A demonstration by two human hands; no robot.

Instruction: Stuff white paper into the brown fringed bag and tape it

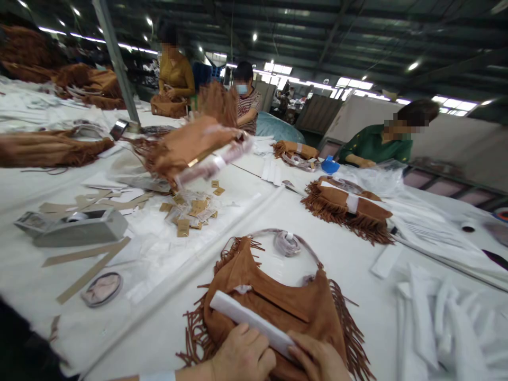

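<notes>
A brown suede bag (278,301) with fringe lies flat on the white table (349,254) in front of me. Both hands rest on its lower part. My left hand (242,357) and my right hand (319,360) are closed on a long white strip (252,320) that lies slanted across the bag. The bag's strap (288,242), wrapped in clear film, loops above it on the table.
A second fringed bag (349,209) lies further right, a blurred one (190,145) is in mid-air at centre left. A grey tape dispenser (75,226), tan tags (192,209) and card strips lie left. White folded strips (448,317) pile at right. Three people work across the table.
</notes>
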